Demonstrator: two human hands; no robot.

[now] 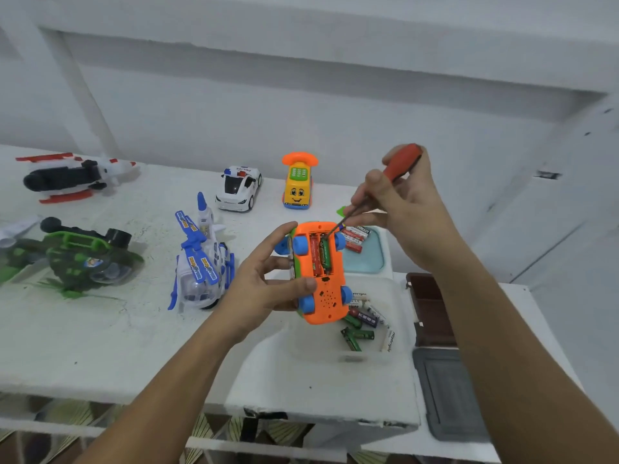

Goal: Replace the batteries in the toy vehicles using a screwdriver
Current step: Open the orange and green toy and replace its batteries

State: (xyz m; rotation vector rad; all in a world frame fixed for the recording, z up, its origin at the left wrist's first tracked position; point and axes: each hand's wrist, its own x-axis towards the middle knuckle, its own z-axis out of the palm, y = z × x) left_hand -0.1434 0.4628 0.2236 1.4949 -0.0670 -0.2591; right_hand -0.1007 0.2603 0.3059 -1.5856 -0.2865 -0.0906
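Gripping the upturned orange toy car (321, 283) above the desk (134, 346), the left hand (264, 283) should hold steady while the right hand (402, 209), clasping the screwdriver (400, 165), gently levers the green battery (324, 254) out.

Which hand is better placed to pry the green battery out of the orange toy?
Right. The right hand grips the screwdriver, its tip at the green battery in the open compartment. The left hand is busy holding the orange toy upside down.

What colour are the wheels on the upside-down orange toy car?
Blue wheels; head view shows them best.
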